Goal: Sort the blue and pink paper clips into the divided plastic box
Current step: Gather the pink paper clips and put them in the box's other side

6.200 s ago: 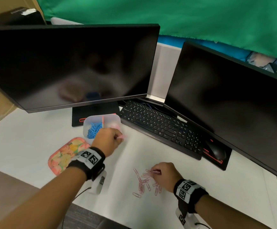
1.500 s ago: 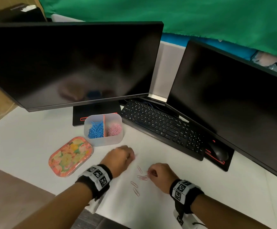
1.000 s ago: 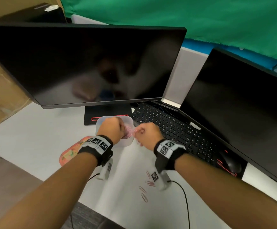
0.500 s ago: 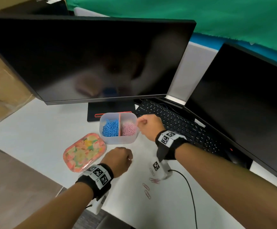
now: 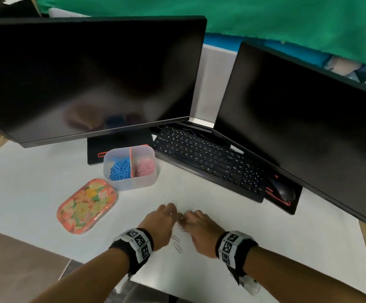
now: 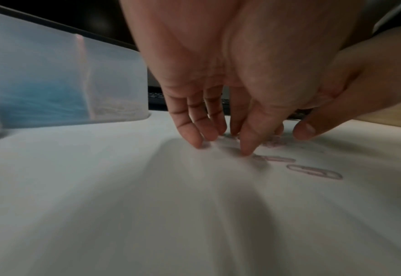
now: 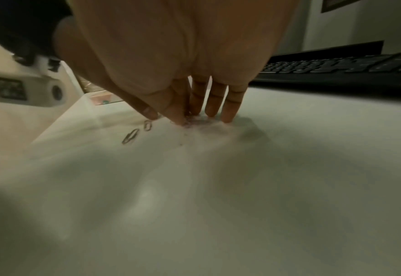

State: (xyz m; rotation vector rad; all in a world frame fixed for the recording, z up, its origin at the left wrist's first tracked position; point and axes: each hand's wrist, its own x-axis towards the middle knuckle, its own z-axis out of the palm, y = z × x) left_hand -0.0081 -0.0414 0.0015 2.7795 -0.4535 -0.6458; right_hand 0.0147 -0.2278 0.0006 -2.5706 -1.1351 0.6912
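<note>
While the divided plastic box (image 5: 130, 169) sat far from the hands near the left monitor (image 5: 90, 75), blue clips (image 5: 119, 168) filled its left compartment and pink clips (image 5: 145, 168) its right. The left hand (image 5: 158, 225) and right hand (image 5: 200, 229) met fingertip to fingertip on the white desk (image 5: 287, 237), fingers extended downward, holding nothing visible, beside loose pink paper clips (image 5: 177, 243).
</note>
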